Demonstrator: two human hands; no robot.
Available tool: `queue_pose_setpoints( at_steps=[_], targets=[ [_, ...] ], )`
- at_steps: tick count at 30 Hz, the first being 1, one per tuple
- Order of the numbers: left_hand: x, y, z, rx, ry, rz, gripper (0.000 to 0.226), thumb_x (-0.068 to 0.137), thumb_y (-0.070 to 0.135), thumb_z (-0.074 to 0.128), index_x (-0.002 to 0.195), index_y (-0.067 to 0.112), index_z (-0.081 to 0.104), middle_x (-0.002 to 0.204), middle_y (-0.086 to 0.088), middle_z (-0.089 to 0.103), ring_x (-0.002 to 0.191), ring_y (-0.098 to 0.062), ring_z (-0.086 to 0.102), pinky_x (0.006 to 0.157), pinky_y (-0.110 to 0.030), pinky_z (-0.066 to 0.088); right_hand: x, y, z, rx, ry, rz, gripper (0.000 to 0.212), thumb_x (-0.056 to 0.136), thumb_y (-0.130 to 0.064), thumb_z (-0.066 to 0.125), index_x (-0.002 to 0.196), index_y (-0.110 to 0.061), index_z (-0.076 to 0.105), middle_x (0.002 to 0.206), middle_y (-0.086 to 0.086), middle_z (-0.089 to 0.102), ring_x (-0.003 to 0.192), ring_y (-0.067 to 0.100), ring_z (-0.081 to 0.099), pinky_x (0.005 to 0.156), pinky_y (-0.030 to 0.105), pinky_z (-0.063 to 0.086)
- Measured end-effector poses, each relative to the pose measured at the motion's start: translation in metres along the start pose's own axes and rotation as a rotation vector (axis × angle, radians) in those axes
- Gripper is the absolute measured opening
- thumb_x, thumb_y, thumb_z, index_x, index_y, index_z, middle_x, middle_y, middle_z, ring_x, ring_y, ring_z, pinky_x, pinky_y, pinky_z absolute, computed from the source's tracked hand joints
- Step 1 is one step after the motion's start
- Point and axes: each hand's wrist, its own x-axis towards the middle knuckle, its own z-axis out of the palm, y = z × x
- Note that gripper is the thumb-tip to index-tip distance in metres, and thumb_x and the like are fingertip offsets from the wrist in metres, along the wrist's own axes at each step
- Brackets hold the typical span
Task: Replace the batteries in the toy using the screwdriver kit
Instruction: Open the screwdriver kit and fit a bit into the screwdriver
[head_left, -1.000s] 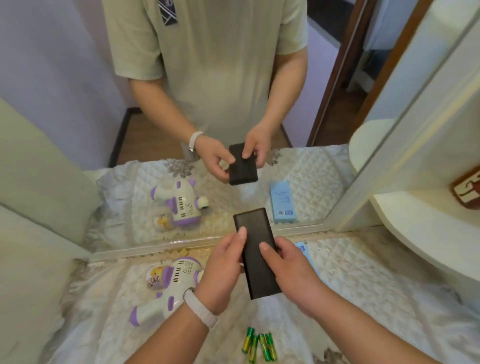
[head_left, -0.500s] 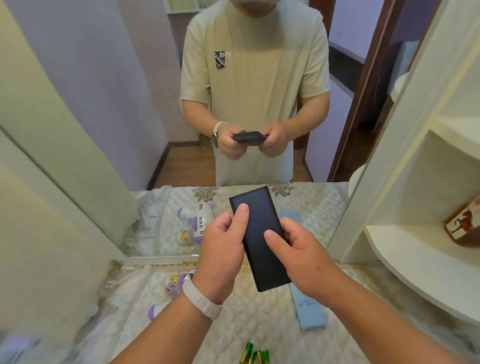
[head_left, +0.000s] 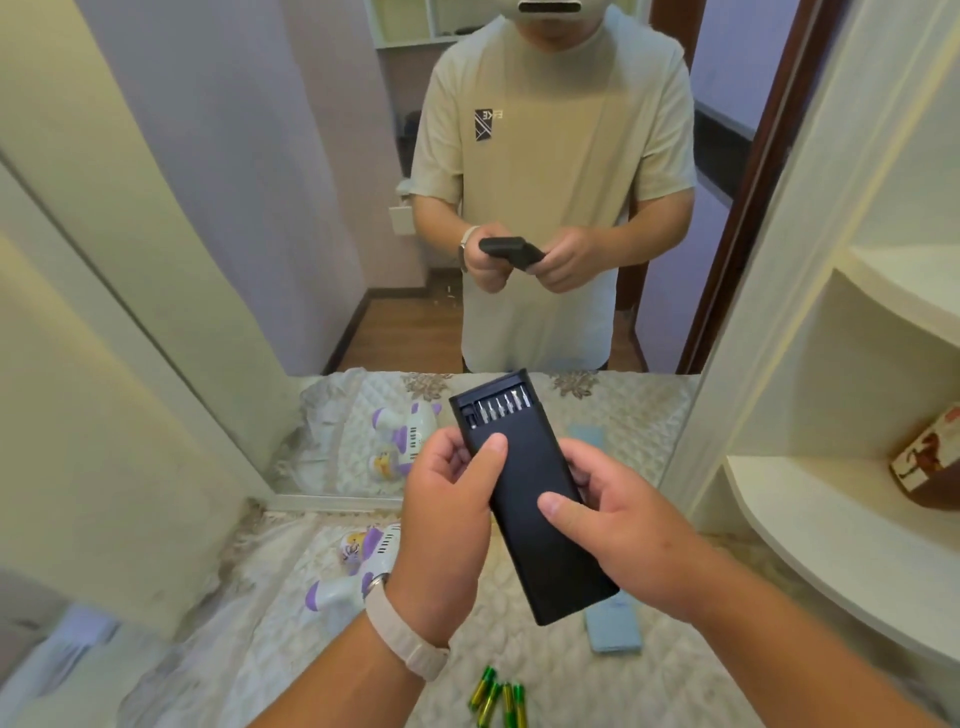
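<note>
Facing mirror over quilt-covered desk; white shelves at right. Above desk, left hand and right hand grip black screwdriver kit, tray partly out, bits exposed. On desk: toy left, batteries near front.

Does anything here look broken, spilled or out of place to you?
Nothing looks broken or spilled. The black kit case, gripped by the left hand and right hand, has its tray poking out at the far end, showing bits; likely just being opened. The toy lies on its side, and the batteries lie loose on the cloth.
</note>
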Motion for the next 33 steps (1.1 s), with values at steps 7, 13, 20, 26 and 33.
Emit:
queue_pose_setpoints(
  at_steps=[7,13,20,26,33],
  targets=[
    [-0.004,-0.004,0.008,-0.099,0.056,-0.122,0.022,0.098,0.028,0.056,0.094,0.008,0.066,0.087,-0.012,0.071,0.08,-0.023,0.066,0.064,-0.037,0.054,-0.013,0.015,-0.008,-0.09,0.107,0.064,0.02,0.093,-0.027,0.063,0.113,-0.032,0.061,0.094,0.009,0.07,0.086,0.024,0.07,0.078,0.045,0.059],
    [-0.004,-0.007,0.013,-0.109,0.198,-0.025,0.02,0.1,0.026,0.053,0.096,0.011,0.066,0.085,-0.002,0.073,0.076,-0.015,0.068,0.057,-0.029,0.055,-0.024,0.037,-0.016,-0.294,0.238,0.24,0.041,0.089,-0.05,0.059,0.082,-0.009,0.059,0.067,0.005,0.062,0.058,0.011,0.06,0.055,0.027,0.049],
    [0.0,-0.011,0.018,-0.127,0.151,-0.025,0.019,0.101,0.027,0.05,0.101,0.016,0.066,0.088,0.001,0.074,0.08,-0.012,0.07,0.062,-0.03,0.056,-0.028,0.039,-0.022,-0.026,0.226,0.179,0.018,0.093,-0.019,0.062,0.081,-0.007,0.064,0.07,0.003,0.071,0.063,0.014,0.065,0.061,0.029,0.051],
    [0.016,-0.004,0.012,-0.08,0.163,0.026,0.021,0.102,0.024,0.048,0.1,0.014,0.066,0.091,-0.005,0.075,0.084,-0.017,0.07,0.063,-0.032,0.056,-0.017,0.034,-0.027,-0.085,0.245,0.067,0.019,0.093,-0.016,0.062,0.077,-0.005,0.06,0.058,-0.005,0.062,0.056,0.01,0.057,0.057,0.02,0.047],
    [0.029,-0.007,0.002,-0.084,0.22,0.019,0.023,0.103,0.025,0.047,0.102,0.015,0.068,0.092,-0.004,0.076,0.079,-0.013,0.069,0.061,-0.031,0.057,-0.006,0.04,-0.03,-0.112,0.202,0.062,0.02,0.092,-0.017,0.063,0.075,-0.007,0.058,0.059,-0.002,0.061,0.057,0.014,0.057,0.061,0.029,0.048]
  ],
)
